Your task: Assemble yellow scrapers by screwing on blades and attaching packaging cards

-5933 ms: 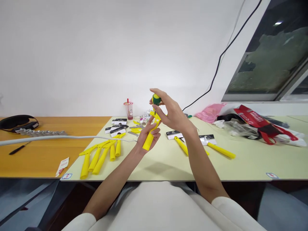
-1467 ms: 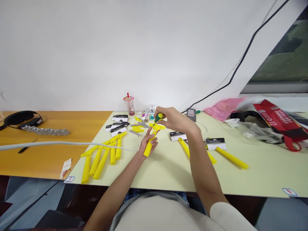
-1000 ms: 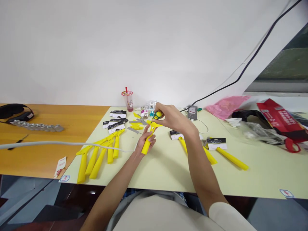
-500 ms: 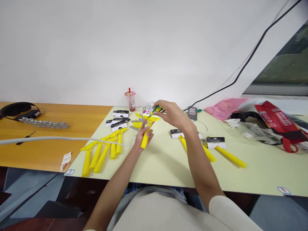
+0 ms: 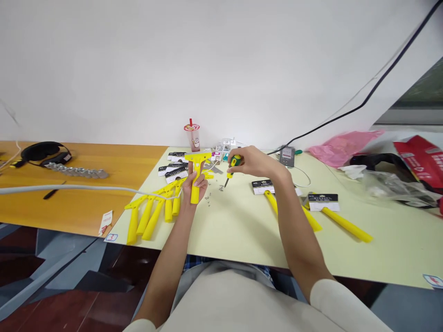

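My left hand (image 5: 194,182) is closed around the handle of a yellow scraper (image 5: 195,184), held upright with its wide head at the top. In my right hand (image 5: 254,161) is a green-and-yellow screwdriver (image 5: 235,161), its tip slanting down toward a small pile of screws (image 5: 221,188) on the table. The tip is near the screws; whether it touches them I cannot tell. Several yellow scraper handles (image 5: 151,221) lie in a row left of my left hand. Behind them are black-and-white packaging cards (image 5: 176,174).
Carded yellow scrapers (image 5: 346,224) lie to the right, partly behind my right forearm. A drink cup (image 5: 194,138) stands by the wall. A white cable (image 5: 86,188) crosses the left side. Pink plastic (image 5: 342,147) and a red package (image 5: 420,161) lie at far right.
The screwdriver has come away from the scraper head and now points down at the screws. My left hand has shifted left with the scraper. The camera view has turned slightly left.
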Action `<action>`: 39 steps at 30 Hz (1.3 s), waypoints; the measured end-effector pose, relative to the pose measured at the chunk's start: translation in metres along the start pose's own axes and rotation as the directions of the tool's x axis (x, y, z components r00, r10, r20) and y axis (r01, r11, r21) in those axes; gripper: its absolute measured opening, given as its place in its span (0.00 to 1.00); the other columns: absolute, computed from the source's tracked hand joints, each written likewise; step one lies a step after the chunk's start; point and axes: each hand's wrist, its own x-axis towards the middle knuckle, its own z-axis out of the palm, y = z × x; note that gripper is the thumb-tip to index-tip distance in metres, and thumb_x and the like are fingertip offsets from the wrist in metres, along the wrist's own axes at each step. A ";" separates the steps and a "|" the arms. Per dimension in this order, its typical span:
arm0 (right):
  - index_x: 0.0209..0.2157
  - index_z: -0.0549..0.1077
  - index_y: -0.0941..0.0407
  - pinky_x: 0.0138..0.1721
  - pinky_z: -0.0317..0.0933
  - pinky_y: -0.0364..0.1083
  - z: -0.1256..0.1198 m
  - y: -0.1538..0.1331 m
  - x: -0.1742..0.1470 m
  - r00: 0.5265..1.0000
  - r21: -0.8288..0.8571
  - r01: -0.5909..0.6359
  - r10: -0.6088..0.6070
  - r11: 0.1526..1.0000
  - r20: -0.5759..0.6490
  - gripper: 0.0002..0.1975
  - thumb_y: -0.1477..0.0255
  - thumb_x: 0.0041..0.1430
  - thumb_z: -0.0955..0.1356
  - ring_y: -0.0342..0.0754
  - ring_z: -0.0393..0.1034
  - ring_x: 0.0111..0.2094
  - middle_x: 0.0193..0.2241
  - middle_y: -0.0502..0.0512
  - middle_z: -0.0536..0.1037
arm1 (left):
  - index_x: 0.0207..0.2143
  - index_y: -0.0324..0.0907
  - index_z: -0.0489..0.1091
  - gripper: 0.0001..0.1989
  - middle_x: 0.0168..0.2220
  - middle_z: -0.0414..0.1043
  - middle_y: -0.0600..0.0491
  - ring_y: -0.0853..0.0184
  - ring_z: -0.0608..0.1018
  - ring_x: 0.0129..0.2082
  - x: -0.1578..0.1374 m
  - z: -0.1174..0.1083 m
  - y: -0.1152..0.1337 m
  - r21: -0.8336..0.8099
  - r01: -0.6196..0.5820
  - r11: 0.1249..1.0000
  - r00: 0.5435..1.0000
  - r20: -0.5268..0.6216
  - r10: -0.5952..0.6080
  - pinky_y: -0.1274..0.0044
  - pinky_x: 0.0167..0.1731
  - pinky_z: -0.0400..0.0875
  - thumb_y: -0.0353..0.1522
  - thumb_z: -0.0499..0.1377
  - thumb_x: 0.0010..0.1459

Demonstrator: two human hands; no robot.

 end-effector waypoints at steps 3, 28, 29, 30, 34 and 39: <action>0.39 0.80 0.53 0.39 0.59 0.47 0.020 0.013 0.018 0.995 -0.026 0.015 -0.012 1.000 0.094 0.08 0.66 0.59 0.77 0.50 0.72 0.36 0.35 0.52 0.81 | 0.57 0.65 0.80 0.27 0.71 0.70 0.53 0.82 0.55 0.18 -0.002 -0.001 -0.002 0.024 0.021 1.000 1.000 0.022 -0.021 0.85 0.19 0.61 0.24 0.56 0.70; 0.37 0.79 0.54 0.39 0.57 0.45 0.049 0.038 0.038 0.985 -0.031 -0.013 0.018 0.999 0.169 0.07 0.69 0.58 0.77 0.49 0.71 0.39 0.37 0.52 0.80 | 0.64 0.66 0.75 0.32 0.72 0.68 0.53 0.81 0.57 0.19 -0.005 0.004 -0.006 0.027 0.070 0.997 0.998 -0.008 -0.070 0.82 0.20 0.62 0.23 0.55 0.69; 0.37 0.79 0.54 0.39 0.57 0.45 0.046 0.038 0.036 0.987 -0.031 -0.011 0.016 0.999 0.159 0.08 0.68 0.58 0.77 0.49 0.71 0.38 0.37 0.51 0.80 | 0.64 0.66 0.75 0.31 0.72 0.68 0.53 0.81 0.57 0.19 -0.004 0.005 -0.006 0.030 0.068 0.997 0.998 -0.009 -0.067 0.82 0.20 0.62 0.23 0.54 0.69; 0.38 0.79 0.54 0.39 0.57 0.45 0.043 0.037 0.034 0.989 -0.032 -0.011 0.015 0.999 0.144 0.08 0.68 0.58 0.77 0.49 0.71 0.38 0.37 0.51 0.80 | 0.63 0.65 0.76 0.30 0.72 0.68 0.52 0.81 0.57 0.19 -0.004 0.005 -0.006 0.028 0.065 0.997 0.998 -0.010 -0.065 0.83 0.20 0.62 0.23 0.55 0.69; 0.38 0.80 0.53 0.39 0.58 0.46 0.026 0.031 0.024 0.997 -0.026 -0.025 0.026 0.999 0.066 0.07 0.68 0.59 0.77 0.48 0.71 0.36 0.35 0.50 0.80 | 0.62 0.64 0.77 0.30 0.72 0.68 0.52 0.82 0.58 0.20 -0.003 0.005 -0.008 0.001 0.064 0.998 0.998 -0.007 -0.064 0.85 0.21 0.63 0.22 0.57 0.68; 0.38 0.80 0.51 0.35 0.59 0.47 -0.003 0.017 0.003 0.997 0.027 -0.053 0.054 0.998 -0.057 0.07 0.66 0.60 0.77 0.47 0.69 0.31 0.31 0.48 0.80 | 0.62 0.63 0.76 0.30 0.69 0.70 0.51 0.84 0.63 0.22 0.001 0.004 -0.012 -0.031 0.103 0.994 0.995 0.005 -0.102 0.88 0.23 0.65 0.22 0.59 0.66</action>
